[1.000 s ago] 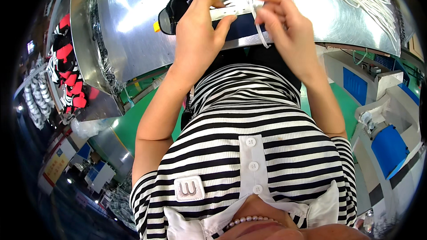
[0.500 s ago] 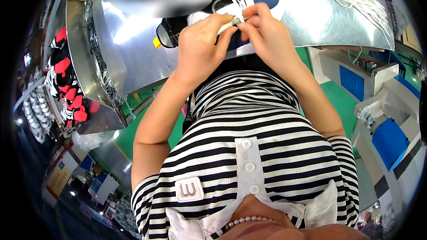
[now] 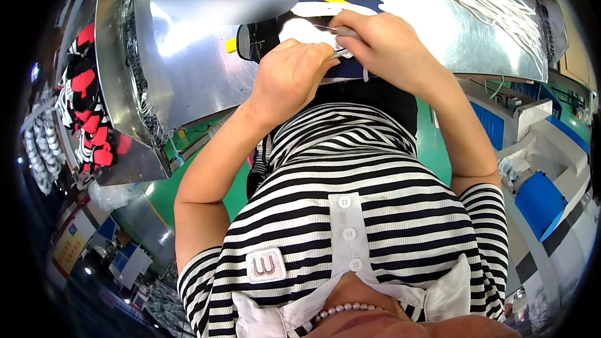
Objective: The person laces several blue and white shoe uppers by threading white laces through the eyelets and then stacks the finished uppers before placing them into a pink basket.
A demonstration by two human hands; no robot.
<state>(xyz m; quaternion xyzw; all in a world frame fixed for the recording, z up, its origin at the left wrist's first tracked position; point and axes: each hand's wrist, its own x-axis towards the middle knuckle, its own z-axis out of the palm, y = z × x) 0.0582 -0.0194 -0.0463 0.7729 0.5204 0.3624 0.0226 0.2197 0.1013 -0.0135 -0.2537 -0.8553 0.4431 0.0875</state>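
Note:
On the metal table in front of me lies a sports shoe [image 3: 347, 71] in navy, white and black, with a yellow stripe across it and a yellow pull tab [image 3: 231, 46] at its left end. My left hand [image 3: 290, 75] is closed in a pinch at the shoe's near edge; a pale strip shows at its fingertips, partly hidden. Between the thumb and fingers of my right hand [image 3: 391, 47] is a slim metal tool [image 3: 347, 32], its thin tip pointing left over the shoe's white part. A short white lace end [image 3: 365, 75] hangs at the near side.
A bundle of white laces [image 3: 482, 0] lies spread on the table's right side. Left of the table hang red, black and white shoe parts [image 3: 87, 103]. A blue chair-like piece [image 3: 539, 203] stands at the lower right. A blurred oval covers the table's far part.
My right hand has moved slightly right and turned palm down, and the metal tool now shows clearly in it. The white lace loop over the shoe is no longer visible.

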